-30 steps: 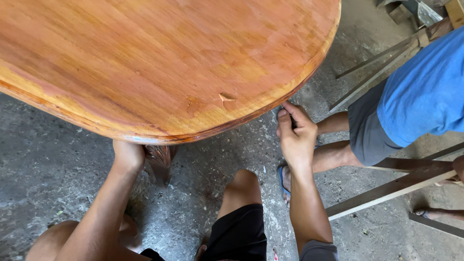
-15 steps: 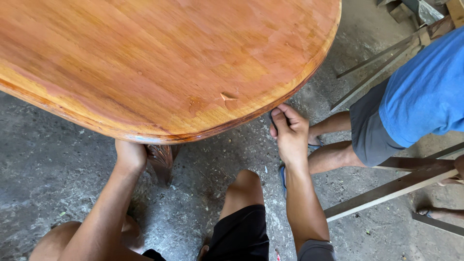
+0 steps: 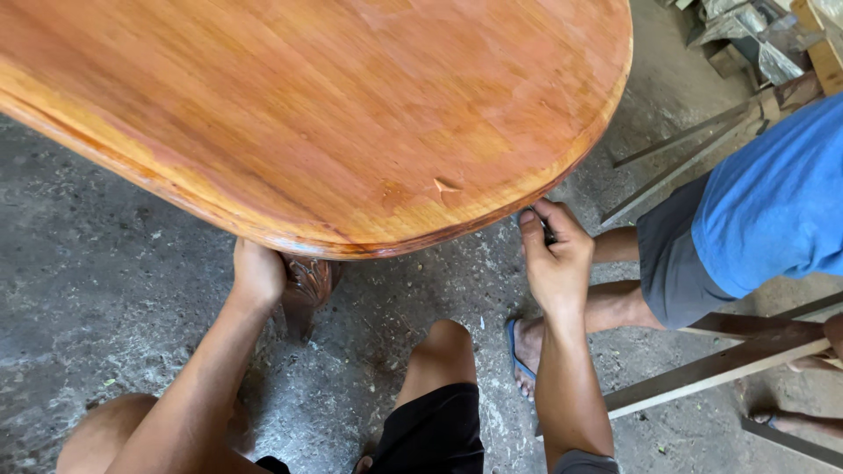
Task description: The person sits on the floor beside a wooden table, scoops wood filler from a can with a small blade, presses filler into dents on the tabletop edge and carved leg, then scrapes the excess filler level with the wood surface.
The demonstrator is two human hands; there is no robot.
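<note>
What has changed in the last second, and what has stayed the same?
The right hand has slid a little to the left along the tabletop's rim and closed into a tighter fist around a small dark thing that is mostly hidden. The left hand stays under the rim beside the carved leg. The tabletop and the person in the blue shirt have not moved.

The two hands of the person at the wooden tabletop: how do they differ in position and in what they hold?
The left hand reaches under the tabletop beside the carved table leg, its fingers hidden; the right hand is at the tabletop's rim, in full view. The right hand is closed on a small dark object; whether the left hand holds anything cannot be told. Both are bare.
</note>
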